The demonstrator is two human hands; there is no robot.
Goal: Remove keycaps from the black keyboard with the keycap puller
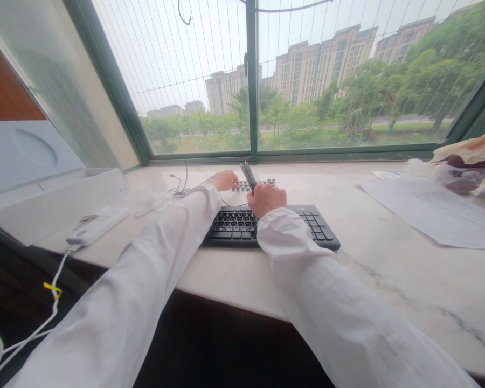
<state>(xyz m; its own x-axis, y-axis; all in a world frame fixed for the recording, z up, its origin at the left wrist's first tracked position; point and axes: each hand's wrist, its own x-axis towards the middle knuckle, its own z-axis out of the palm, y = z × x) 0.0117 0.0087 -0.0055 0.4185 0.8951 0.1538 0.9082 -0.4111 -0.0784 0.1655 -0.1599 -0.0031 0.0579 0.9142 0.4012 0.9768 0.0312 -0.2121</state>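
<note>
A black keyboard (pixel 236 235) lies on the windowsill counter, with bare key sockets across its left and middle part and its number pad keys in place on the right. My left hand (pixel 224 180) reaches past its far edge, fingers curled down at a group of loose keycaps (pixel 270 182) behind the keyboard. Whether a keycap sits between those fingertips is hidden. Above the keyboard, my right hand (pixel 268 199) is closed in a fist around a dark grey, stick-shaped tool (pixel 248 175) that points up and away. Its exact kind cannot be made out.
A white power strip (pixel 99 226) with a white cord lies at the left beside a white box (pixel 56 205). Thin cables (pixel 180 189) lie behind my left arm. Printed papers (pixel 432 207) and a plastic bag (pixel 456 175) are on the right. The window (pixel 251 81) rises behind the counter (pixel 226 277).
</note>
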